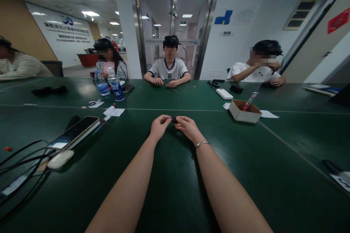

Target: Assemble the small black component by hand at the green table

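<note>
Between my two hands is a small black object [174, 119], too small to identify, held just above the green table [175, 160]. My left hand [159, 127] pinches its left end between thumb and fingers. On the other end, the thumb and fingertips of my right hand [188, 127] are closed, with a silver bracelet [201, 144] round that wrist. Both forearms reach forward over the tabletop. Much of the black object is covered by my fingertips.
Left of my arms lie a phone [75, 133], a white rounded device [60, 159] and black cables [23, 165]. Two water bottles [116, 85] stand farther off. An open box [245, 112] holding a clear-and-red tube sits ahead right. Several people sit across the table.
</note>
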### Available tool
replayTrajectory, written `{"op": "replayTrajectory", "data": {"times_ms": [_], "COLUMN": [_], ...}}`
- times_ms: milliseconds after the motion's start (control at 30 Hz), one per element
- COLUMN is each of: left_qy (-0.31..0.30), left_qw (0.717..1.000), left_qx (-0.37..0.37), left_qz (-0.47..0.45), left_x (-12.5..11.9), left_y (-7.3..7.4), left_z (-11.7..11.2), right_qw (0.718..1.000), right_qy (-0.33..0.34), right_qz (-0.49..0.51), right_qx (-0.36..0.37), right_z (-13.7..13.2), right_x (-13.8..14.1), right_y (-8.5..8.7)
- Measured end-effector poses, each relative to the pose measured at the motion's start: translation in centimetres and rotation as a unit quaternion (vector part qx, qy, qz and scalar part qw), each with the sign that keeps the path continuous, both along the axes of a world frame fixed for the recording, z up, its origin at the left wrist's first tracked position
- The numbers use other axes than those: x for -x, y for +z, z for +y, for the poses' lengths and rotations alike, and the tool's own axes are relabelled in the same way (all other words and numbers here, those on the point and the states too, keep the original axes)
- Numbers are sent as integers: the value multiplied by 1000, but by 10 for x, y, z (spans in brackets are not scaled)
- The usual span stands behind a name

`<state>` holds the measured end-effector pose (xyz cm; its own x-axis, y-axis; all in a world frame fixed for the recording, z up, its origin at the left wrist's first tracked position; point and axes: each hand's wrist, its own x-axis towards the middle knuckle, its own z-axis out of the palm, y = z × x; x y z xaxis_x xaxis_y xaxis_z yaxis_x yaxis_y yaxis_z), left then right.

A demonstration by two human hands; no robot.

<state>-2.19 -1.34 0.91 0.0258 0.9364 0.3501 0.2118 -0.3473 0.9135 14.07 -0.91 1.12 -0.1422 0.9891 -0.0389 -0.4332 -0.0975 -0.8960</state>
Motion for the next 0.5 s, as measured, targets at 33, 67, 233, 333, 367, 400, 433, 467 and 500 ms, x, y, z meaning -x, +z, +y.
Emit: {"op": "replayTrajectory", "data": {"times_ms": [33, 67, 233, 333, 367, 400, 433, 467, 500], "left_qy": [-3, -8, -24, 1, 5, 6, 5, 4, 4], "left_qw": [1000, 1000, 1000, 1000, 1000, 1000, 999, 999, 999], "left_qx": [-2, -3, -7, 7, 15, 24, 33, 39, 44], "left_qz": [-10, -19, -9, 11, 15, 17, 18, 20, 23], "left_x": [0, -1, -1, -2, -2, -1, -1, -1, 0], "left_y": [0, -1, -5, -8, -9, -10, -10, -10, -10], "left_z": [0, 0, 1, 2, 3, 3, 3, 3, 3], "right_qw": [1000, 1000, 1000, 1000, 1000, 1000, 1000, 999, 999], "right_qy": [1, 1, 0, -7, -11, -14, -16, -17, -17], "right_qz": [2, 4, 2, -5, -6, -8, -9, -11, -12], "right_qx": [1, 2, -1, -9, -13, -17, -21, -25, -30], "right_z": [0, 0, 2, 2, 2, 3, 3, 3, 3], "right_x": [0, 0, -1, 0, 1, 1, 2, 2, 3], "right_y": [0, 0, -3, -6, -6, -7, -8, -9, -9]}}
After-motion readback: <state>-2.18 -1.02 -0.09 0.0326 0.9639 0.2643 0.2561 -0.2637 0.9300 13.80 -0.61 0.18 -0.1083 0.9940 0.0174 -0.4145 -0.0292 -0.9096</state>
